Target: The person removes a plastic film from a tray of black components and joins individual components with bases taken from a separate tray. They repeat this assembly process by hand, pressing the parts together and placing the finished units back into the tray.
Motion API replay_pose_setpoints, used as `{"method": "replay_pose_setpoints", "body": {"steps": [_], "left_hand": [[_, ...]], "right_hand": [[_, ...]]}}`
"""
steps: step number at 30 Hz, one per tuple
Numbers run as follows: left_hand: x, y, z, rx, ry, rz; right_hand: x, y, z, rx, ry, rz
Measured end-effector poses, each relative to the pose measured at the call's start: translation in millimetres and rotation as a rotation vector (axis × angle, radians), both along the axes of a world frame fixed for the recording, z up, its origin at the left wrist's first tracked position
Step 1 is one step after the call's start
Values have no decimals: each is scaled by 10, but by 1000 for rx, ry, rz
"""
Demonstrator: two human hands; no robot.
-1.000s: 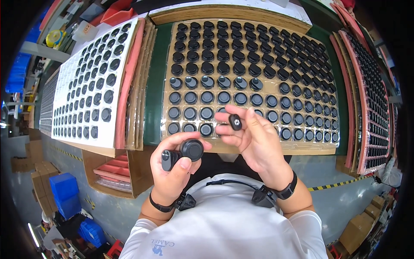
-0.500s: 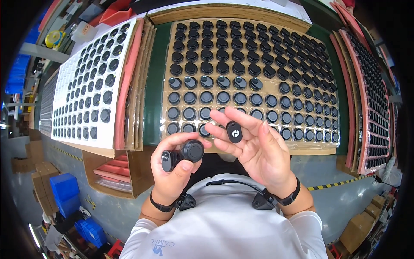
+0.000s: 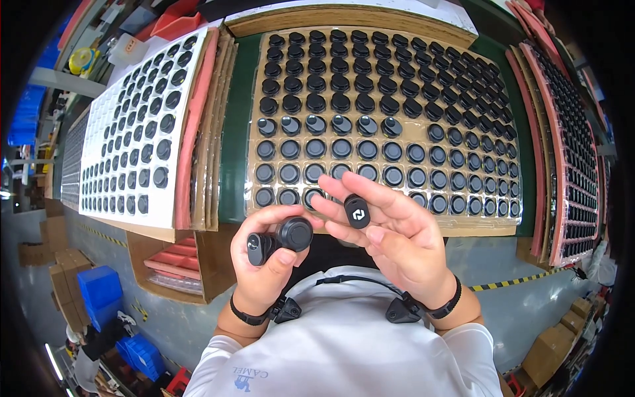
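Our left hand, at the lower centre of the frame, grips a round black cap and a black oval piece side by side. Just right of it, our right hand holds a small oval cap, its white mark in view, against spread fingers. Above our hands, rows of black parts sit in a clear tray on the green bench. A white tray of black pieces stands at the upper left, a pink-edged tray at the right.
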State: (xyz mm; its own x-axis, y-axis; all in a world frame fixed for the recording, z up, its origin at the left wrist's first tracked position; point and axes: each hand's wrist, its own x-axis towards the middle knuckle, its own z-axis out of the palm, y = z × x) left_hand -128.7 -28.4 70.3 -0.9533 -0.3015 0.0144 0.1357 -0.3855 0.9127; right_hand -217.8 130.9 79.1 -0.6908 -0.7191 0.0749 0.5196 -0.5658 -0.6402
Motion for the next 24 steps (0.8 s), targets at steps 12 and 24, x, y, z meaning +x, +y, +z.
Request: {"method": "replay_pose_setpoints", "body": {"steps": [12,24], "left_hand": [[-63,-7,-124,-375,208,105],[-50,-8,-77,-705,230,135]], "right_hand": [[-49,-5,44,300,523,-141],[-139,-76,-65,475,1161,-350]]}}
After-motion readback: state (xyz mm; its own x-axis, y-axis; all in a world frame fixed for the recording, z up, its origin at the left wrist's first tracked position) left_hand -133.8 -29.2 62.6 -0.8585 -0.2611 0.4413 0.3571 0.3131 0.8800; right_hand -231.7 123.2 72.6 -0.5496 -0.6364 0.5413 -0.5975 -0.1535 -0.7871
